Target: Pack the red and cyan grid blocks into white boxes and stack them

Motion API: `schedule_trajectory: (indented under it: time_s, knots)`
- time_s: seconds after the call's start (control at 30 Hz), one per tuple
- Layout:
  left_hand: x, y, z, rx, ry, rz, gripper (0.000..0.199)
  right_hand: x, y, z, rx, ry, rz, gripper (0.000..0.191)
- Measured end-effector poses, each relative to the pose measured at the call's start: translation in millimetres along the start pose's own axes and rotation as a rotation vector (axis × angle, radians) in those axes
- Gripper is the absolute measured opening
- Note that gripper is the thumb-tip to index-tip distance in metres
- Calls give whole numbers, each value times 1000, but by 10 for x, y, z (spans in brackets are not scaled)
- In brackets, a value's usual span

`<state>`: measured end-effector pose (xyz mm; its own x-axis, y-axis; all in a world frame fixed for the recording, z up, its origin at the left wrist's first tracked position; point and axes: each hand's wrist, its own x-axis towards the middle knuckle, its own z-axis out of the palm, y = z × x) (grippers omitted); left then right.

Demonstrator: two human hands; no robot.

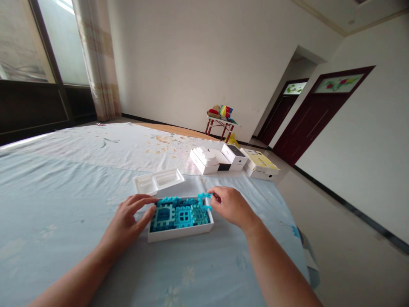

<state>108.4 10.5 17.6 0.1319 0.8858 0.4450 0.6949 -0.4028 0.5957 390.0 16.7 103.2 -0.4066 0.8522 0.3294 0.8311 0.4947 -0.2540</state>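
A white box (181, 236) full of teal and blue plastic building pieces (184, 216) lies on the bed in front of me. Some pieces are square frames with notched edges; one has a small window grid. My left hand (132, 215) rests against the box's left side, its thumb and forefinger apart and touching the edge. At the far right corner, my right hand (230, 204) pinches a bright blue notched building piece (204, 199) between thumb and fingers. That piece sits tilted over the box's rim, partly hidden by my fingertips.
A white plastic tray (159, 181) with compartments lies just behind the box. Farther back are an open white box (204, 164), a phone box (234, 154) and a yellow-and-white box (260, 164). A small table (223, 121) bearing bright packages stands by the wall.
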Motion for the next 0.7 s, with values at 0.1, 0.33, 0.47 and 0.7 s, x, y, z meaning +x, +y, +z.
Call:
schedule_trajectory:
  time_s: [0.1, 0.33, 0.47, 0.7]
  knots:
    - [-1, -8, 3, 2, -3, 1, 33, 19, 30, -10, -44, 90, 4, 22]
    - [-4, -25, 3, 10, 11, 12, 33, 64, 46, 127, 149, 92, -156, 23]
    - [3, -33, 12, 8, 9, 7, 33, 106, 78, 231, 240, 50, -199, 25]
    - [6, -37, 23, 3, -6, -1, 33, 118, 126, 238, 307, 18, -158, 25]
